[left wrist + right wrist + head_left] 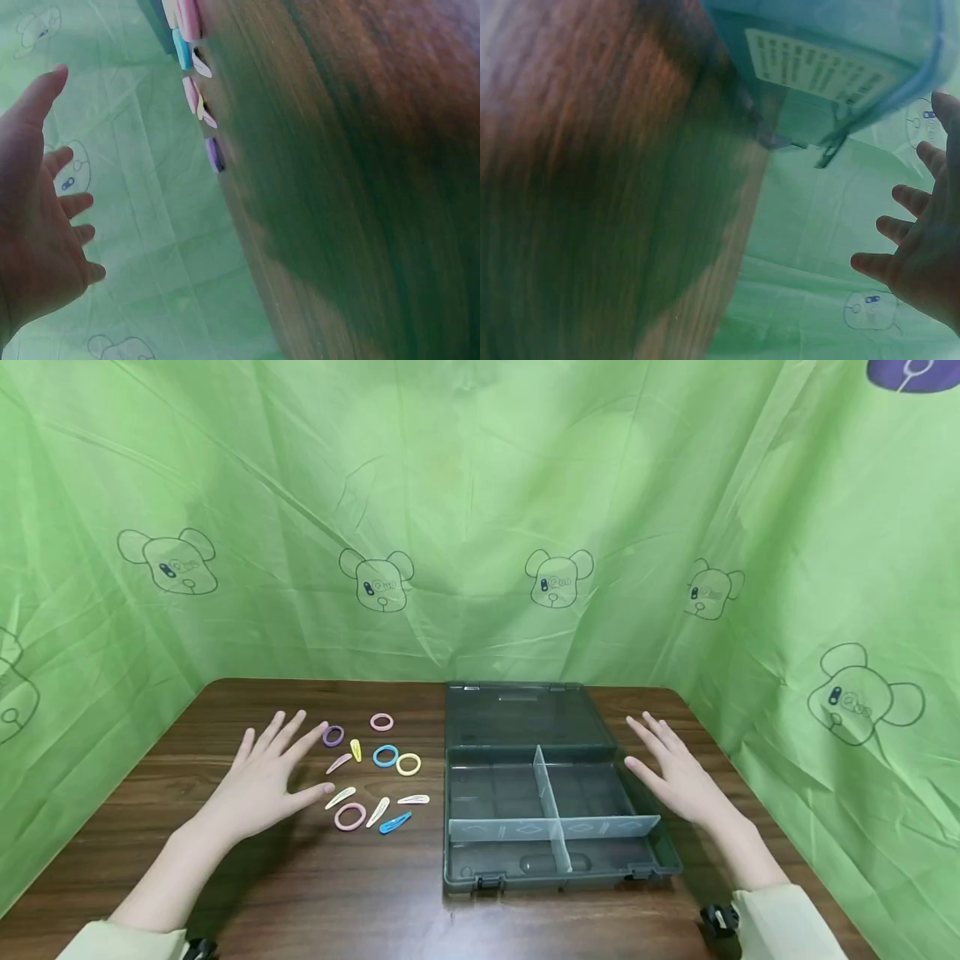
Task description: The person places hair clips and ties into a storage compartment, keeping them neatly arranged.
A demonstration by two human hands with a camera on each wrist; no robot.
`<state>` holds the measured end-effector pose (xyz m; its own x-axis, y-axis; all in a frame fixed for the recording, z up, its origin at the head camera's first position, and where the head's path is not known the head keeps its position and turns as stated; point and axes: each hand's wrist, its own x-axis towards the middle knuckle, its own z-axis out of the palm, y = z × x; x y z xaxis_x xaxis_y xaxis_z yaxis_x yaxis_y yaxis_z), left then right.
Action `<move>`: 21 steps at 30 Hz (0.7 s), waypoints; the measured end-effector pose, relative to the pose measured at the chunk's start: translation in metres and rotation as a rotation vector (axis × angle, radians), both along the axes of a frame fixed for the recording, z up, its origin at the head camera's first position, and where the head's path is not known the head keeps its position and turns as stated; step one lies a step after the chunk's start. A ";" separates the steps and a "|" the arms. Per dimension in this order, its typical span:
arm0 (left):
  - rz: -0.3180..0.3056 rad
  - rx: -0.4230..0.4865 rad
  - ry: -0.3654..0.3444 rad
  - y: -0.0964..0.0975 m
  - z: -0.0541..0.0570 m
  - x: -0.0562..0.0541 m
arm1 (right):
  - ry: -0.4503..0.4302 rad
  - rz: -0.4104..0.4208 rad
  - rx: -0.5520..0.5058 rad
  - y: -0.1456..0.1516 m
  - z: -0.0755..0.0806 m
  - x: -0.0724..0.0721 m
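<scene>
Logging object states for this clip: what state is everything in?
Left hand: fingers spread, holding nothing
Right hand: fingers extended, holding nothing
Compartment box: lid swung open
Front latches: unfastened
Dividers: upright, crossed inside the box
Hair ties: loose, flat on the wooden table
Hair clips: loose on the table; snapped or not, unclear

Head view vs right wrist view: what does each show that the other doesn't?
Head only: the left hand, the five rings, the six clips, and the dividers inside the box.

Right wrist only: a printed label on the box; its text is too blurred to read.

Both: the box, the right hand with fingers spread and holding nothing, the wooden table and the green curtain with line-drawn faces.
</scene>
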<state>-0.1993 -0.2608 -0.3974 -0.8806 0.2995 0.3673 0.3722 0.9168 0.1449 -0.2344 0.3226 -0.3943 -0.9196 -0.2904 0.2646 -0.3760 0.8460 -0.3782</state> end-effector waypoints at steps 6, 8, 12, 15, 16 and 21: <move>-0.071 0.016 -0.004 -0.001 -0.005 -0.015 | -0.056 0.041 -0.030 -0.003 -0.007 -0.015; -0.090 0.017 -0.006 -0.003 -0.008 -0.020 | -0.066 0.065 -0.033 -0.003 -0.009 -0.020; -0.125 0.031 -0.018 -0.008 -0.017 -0.030 | -0.065 0.119 -0.035 -0.004 -0.015 -0.030; -0.157 0.043 -0.040 -0.011 -0.023 -0.037 | -0.074 0.153 -0.045 -0.004 -0.019 -0.034; -0.166 0.043 -0.048 -0.012 -0.025 -0.039 | -0.082 0.162 -0.052 -0.003 -0.020 -0.035; -0.235 0.040 -0.083 -0.014 -0.029 -0.049 | -0.117 0.184 -0.111 0.002 -0.026 -0.040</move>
<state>-0.2479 -0.2750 -0.4264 -0.8163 0.4860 0.3122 0.5596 0.7995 0.2183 -0.2743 0.3246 -0.4201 -0.8799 -0.4313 0.1991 -0.4684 0.7177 -0.5152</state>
